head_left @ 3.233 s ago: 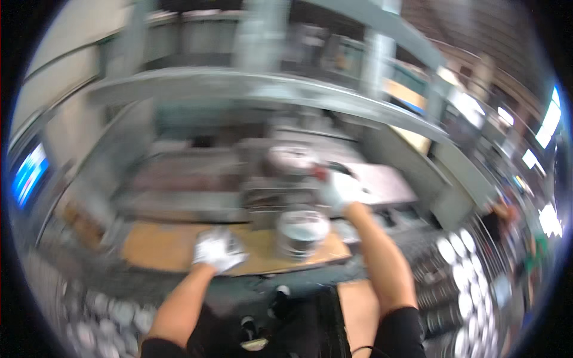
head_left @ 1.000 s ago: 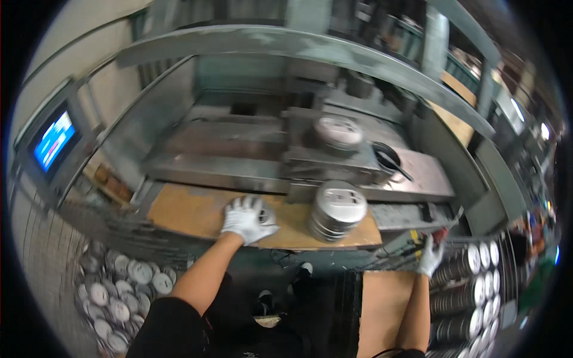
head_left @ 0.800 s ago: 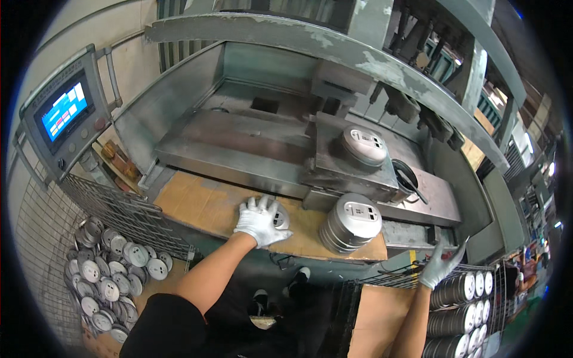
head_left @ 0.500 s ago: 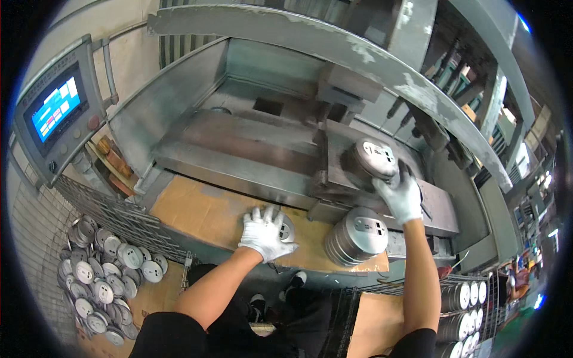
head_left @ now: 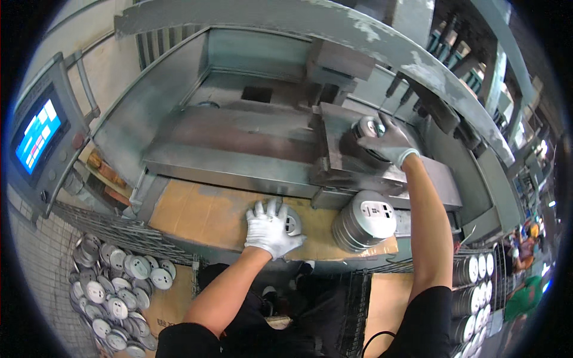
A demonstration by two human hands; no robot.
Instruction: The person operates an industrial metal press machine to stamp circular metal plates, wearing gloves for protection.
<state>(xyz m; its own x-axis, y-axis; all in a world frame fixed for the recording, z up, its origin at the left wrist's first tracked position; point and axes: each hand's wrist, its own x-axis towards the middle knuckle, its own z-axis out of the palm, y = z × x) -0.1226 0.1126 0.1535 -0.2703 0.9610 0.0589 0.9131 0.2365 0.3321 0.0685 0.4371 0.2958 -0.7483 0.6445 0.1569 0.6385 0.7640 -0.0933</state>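
Note:
My left hand [head_left: 268,230], in a white glove, lies with fingers spread over a round metal disc [head_left: 292,222] on the cardboard-covered ledge. The disc is partly hidden beneath it. Farther right, my gloved right hand [head_left: 391,143] reaches onto the machine's raised metal block. Its fingers curl over a round slotted metal disc [head_left: 369,126], which they largely cover. Between my arms stands a stack of similar discs [head_left: 375,216], tilted a little, its top face bearing small dark cutouts.
A control panel [head_left: 39,134] with a lit screen hangs at the left. Below it, a wire basket [head_left: 113,224] holds many loose discs [head_left: 119,307]. More disc stacks [head_left: 468,298] lie in rows at lower right. Drill-like spindles [head_left: 406,92] point down near my right hand.
My right hand has moved up and away from me, from the near edge of the disc on the block to over it. My left hand stays on its disc. The view has shifted slightly.

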